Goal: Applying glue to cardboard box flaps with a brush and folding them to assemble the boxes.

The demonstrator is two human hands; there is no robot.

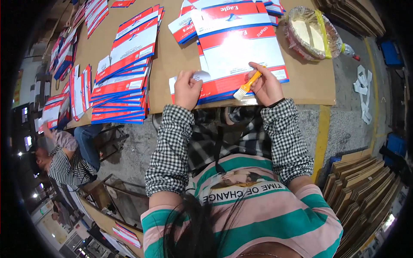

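Observation:
My right hand [267,87] is closed round a small brush [249,85] with an orange handle and pale bristles, tilted down to the left over the near edge of a flat printed carton [243,51]. The carton is white, red and blue and lies on top of others on the table. At its near left corner, my left hand [188,89] is closed with thumb and fingers together, pinching a curled-up white carton flap [201,76]. Part of that flap is hidden by the fingers.
A film-lined bowl [292,36] of cream-coloured paste, crossed by a yellow strip, stands right on the cardboard-covered table [165,56]. Left is a tall pile of flat cartons [129,64]. Another person [71,161] sits far left. Stacked brown cardboard sheets [361,185] stand lower right.

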